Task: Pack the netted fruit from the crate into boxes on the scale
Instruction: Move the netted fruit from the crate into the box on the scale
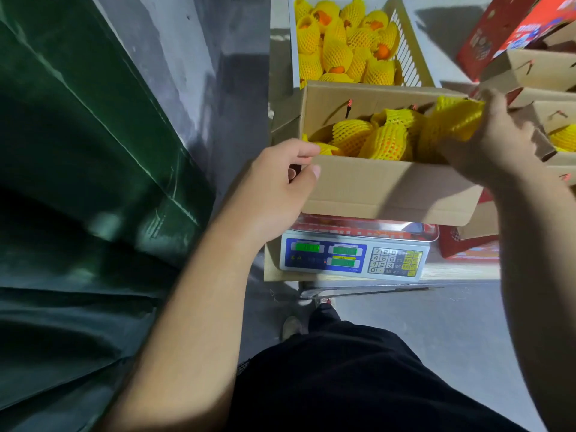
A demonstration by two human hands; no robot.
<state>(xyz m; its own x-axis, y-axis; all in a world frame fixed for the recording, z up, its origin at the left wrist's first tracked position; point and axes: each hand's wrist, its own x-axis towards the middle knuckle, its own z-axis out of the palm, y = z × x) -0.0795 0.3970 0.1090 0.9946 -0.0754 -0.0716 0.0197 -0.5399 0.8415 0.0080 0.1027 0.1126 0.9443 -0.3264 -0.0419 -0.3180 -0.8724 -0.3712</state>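
The box point(386, 185) sits on the scale point(353, 258), and it already has a few netted fruit point(386, 141) lying in the bottom. The left hand point(280, 182) holds the near left corner of the box, with the thumb on the outside wall and the fingers curled over the rim. The right hand point(489, 145) is at the right end of the box and grips one more fruit point(458, 116) in its yellow net, just above the others. The crate point(405, 51) stands just behind the box and is full of more fruit. The step now looks like putting this fruit down inside. To do it well, lower it into a gap on the right side, where there seems to be room, and do not drop it, so the fruit does not get hurt. Lay it flat beside the others so more can fit later. The left hand should only steady the box and not push down, or the scale may show the wrong number. The green numbers on the scale are too blurry to read here, so let go with both hands before looking at them
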